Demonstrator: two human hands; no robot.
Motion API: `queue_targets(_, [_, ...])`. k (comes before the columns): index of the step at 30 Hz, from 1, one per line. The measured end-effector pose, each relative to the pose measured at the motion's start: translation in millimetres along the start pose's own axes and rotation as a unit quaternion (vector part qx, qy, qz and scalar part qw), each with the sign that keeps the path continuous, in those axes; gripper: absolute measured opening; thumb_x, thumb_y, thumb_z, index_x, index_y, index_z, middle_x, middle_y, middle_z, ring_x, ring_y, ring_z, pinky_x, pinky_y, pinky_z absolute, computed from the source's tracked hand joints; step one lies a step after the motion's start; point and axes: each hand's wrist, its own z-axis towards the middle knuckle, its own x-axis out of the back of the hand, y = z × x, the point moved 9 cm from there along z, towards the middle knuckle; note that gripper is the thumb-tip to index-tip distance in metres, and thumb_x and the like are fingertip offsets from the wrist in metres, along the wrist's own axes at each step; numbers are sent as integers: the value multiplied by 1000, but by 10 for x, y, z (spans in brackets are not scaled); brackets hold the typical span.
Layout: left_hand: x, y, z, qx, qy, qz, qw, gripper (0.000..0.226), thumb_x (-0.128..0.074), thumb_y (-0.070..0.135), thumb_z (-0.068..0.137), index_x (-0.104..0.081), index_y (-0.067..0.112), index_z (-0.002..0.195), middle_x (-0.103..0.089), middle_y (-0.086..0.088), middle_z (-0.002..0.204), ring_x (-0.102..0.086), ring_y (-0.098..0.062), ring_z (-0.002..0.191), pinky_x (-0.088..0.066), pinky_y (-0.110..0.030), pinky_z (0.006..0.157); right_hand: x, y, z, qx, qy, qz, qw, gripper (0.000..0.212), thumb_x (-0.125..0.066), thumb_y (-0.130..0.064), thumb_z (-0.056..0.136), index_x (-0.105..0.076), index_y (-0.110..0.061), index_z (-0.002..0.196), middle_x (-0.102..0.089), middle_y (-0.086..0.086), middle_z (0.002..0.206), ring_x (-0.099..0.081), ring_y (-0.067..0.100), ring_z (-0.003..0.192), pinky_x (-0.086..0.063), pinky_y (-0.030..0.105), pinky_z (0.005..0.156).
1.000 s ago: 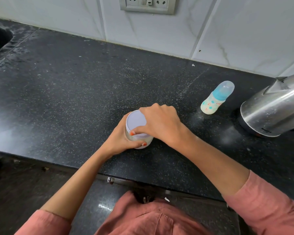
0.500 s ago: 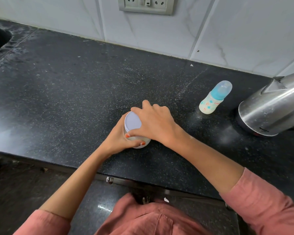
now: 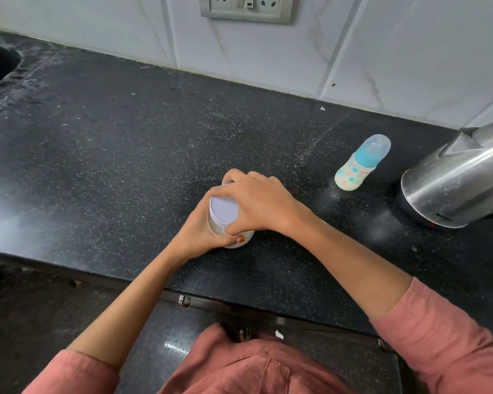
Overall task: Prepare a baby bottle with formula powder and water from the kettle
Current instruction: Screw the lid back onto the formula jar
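Jar [image 3: 239, 237], white-lidded, gripped by left hand [image 3: 199, 231], right hand [image 3: 256, 206] clasping lid [image 3: 224, 210]

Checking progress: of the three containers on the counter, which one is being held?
The white-lidded jar: the left hand wraps its body and the right hand grips its lid. The baby bottle and kettle stand untouched.

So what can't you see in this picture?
- Head view: the white-lidded round plastic jar is mostly wrapped by the left hand and right hand, so its contents stay hidden.
- The shiny steel kettle is cut off by the right edge; handle and lid unseen.
- The small baby bottle with blue cap: its print is too small to read.
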Motion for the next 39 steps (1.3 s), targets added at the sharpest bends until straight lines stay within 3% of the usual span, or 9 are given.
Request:
queue_targets(6, [23, -34, -2, 6, 28, 19, 999, 74, -77, 44, 44, -41, 46, 110, -57, 14, 111, -52, 6, 103, -41, -6, 79, 8, 12, 3, -35, 18, 33, 999, 63, -70, -35, 69, -49, -36, 128, -48, 2, 121, -52, 26, 103, -39, 32, 73])
queue_targets(13, [36, -32, -12, 12, 50, 30, 998, 68, -74, 44, 42, -43, 48, 102, -58, 19, 102, -52, 12, 95, -40, -3, 75, 4, 38, 22, -60, 36, 55, 996, 64, -71, -35, 68, -50, -33, 128, -49, 4, 123, -52, 26, 104, -40, 32, 74])
queue_targets(20, [-15, -44, 0, 8, -5, -20, 1000, 85, -80, 39, 43, -36, 43, 116, -51, 13, 118, -51, 8, 106, -44, -11, 86, -92, 137, -51, -52, 48, 110, 991, 78, -72, -44, 70, -35, -35, 139, -39, -5, 135, -43, 18, 120, -36, 33, 81])
queue_targets(22, [-24, -7, -15, 0, -38, -14, 999, 98, -85, 43, 40, -30, 42, 121, -44, 14, 125, -46, 12, 112, -42, -11, 91, -172, 272, -111, -69, 43, 225, 971, 91, -77, -42, 66, -29, -32, 143, -35, -7, 139, -38, 15, 126, -38, 35, 93])
queue_targets(25, [-21, 42, -36, -16, -74, 9, 997, 97, -81, 54, 45, -26, 42, 124, -36, 21, 129, -37, 20, 116, -31, 0, 92, -383, 468, -197, -86, 46, 376, 922, 102, -84, -27, 62, -25, -24, 145, -33, -2, 144, -32, 14, 132, -29, 26, 105])
queue_targets(30, [101, -203, -69, 20, -66, 38, 997, 99, -81, 61, 45, -27, 50, 127, -37, 35, 134, -34, 10, 128, -28, -10, 105, -881, 643, -252, -134, 53, 459, 877, 112, -86, -15, 58, -18, -21, 146, -37, 2, 144, -35, 14, 132, -31, 38, 112])
queue_targets(32, [133, -276, -77, 29, -58, 39, 997, 95, -84, 53, 47, -32, 47, 127, -42, 36, 131, -38, 7, 127, -31, -12, 104, -991, 630, -223, -126, 79, 483, 863, 104, -86, -12, 57, -28, -22, 142, -40, 1, 142, -36, 10, 129, -33, 40, 111])
queue_targets(36, [153, -338, -57, 42, -37, 5, 998, 91, -85, 15, 52, -36, 26, 128, -48, 15, 128, -45, 14, 117, -36, -8, 98, -1086, 616, -179, -129, 127, 514, 838, 96, -85, -9, 55, -38, -22, 137, -44, -1, 140, -36, 9, 130, -34, 39, 111])
queue_targets(39, [157, -352, 0, 41, -43, -4, 998, 97, -88, 8, 51, -36, 18, 132, -48, 16, 127, -47, 12, 117, -37, -9, 98, -1083, 668, -147, -133, 140, 521, 832, 94, -85, -6, 57, -38, -20, 137, -44, 1, 139, -35, 3, 125, -34, 30, 109])
